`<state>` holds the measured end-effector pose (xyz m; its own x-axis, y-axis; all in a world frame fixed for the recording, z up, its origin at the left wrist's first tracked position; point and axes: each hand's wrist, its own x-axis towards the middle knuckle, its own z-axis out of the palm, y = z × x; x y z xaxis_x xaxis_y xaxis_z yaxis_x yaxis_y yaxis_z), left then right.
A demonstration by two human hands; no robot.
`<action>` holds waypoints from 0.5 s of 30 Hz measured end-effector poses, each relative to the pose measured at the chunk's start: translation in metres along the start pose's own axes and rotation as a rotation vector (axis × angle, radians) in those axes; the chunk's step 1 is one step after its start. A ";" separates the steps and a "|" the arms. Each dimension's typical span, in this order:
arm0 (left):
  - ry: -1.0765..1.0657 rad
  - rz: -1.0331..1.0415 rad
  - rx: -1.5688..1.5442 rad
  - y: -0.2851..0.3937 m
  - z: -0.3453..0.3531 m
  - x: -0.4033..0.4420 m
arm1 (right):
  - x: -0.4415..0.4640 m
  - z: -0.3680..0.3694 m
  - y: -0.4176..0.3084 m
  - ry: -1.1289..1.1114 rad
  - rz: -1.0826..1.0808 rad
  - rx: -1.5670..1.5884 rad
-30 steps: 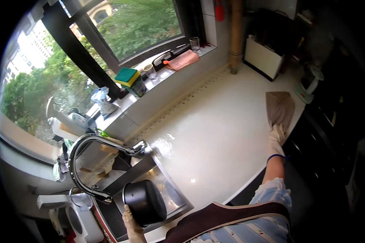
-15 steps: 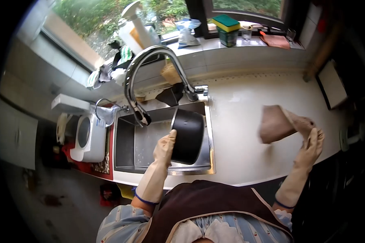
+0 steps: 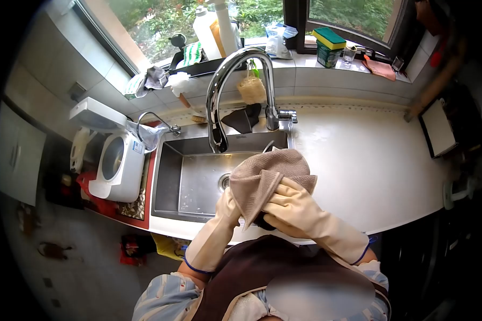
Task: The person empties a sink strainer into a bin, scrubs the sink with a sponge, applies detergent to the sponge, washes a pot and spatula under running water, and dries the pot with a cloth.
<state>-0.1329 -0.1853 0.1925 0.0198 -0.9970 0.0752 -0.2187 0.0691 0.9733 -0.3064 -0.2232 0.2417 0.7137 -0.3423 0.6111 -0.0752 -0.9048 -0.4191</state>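
Both my hands wear cream rubber gloves. A brown dishcloth (image 3: 270, 174) is draped over a black pot (image 3: 263, 221), so only slivers of the pot show, in front of the sink's right side. My left hand (image 3: 227, 209) grips the pot from the left, its fingertips partly hidden behind the cloth. My right hand (image 3: 292, 207) closes on the dishcloth and presses it to the pot. Behind them lies the steel sink (image 3: 195, 176), with a curved chrome faucet (image 3: 215, 101) above it.
White countertop (image 3: 369, 160) extends to the right. A white appliance with its lid up (image 3: 120, 166) stands left of the sink. A dark cloth (image 3: 242, 119) and a brush (image 3: 198, 119) lie behind it. On the sill sit a green-yellow sponge (image 3: 329, 38) and bottles (image 3: 208, 32).
My right hand has brought the dishcloth from over the right counter onto the pot. My left hand has moved the pot from above the sink closer to my body. The view has shifted.
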 end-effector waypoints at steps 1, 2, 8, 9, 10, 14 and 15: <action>0.040 0.020 -0.073 -0.003 -0.004 -0.006 | -0.001 0.003 0.000 0.017 -0.042 -0.047; 0.067 0.012 -0.109 -0.004 -0.008 -0.012 | -0.001 0.001 0.001 -0.018 -0.024 -0.064; 0.039 -0.185 0.008 0.008 -0.027 -0.040 | -0.017 -0.008 0.083 0.185 0.346 0.594; 0.043 -0.152 -0.061 0.008 -0.028 -0.040 | -0.015 -0.017 0.075 0.220 0.859 0.943; 0.026 -0.143 -0.053 0.010 -0.029 -0.040 | -0.014 -0.022 0.076 0.315 0.819 1.120; 0.031 -0.059 -0.303 0.020 -0.029 -0.040 | -0.034 -0.007 0.093 0.633 0.686 1.377; 0.019 -0.055 -0.298 0.021 -0.028 -0.037 | -0.040 0.001 0.093 0.837 0.712 1.561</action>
<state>-0.1109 -0.1456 0.2165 0.0428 -0.9988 0.0219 0.0788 0.0252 0.9966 -0.3415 -0.2934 0.1780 0.3316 -0.9434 -0.0013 0.7840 0.2763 -0.5559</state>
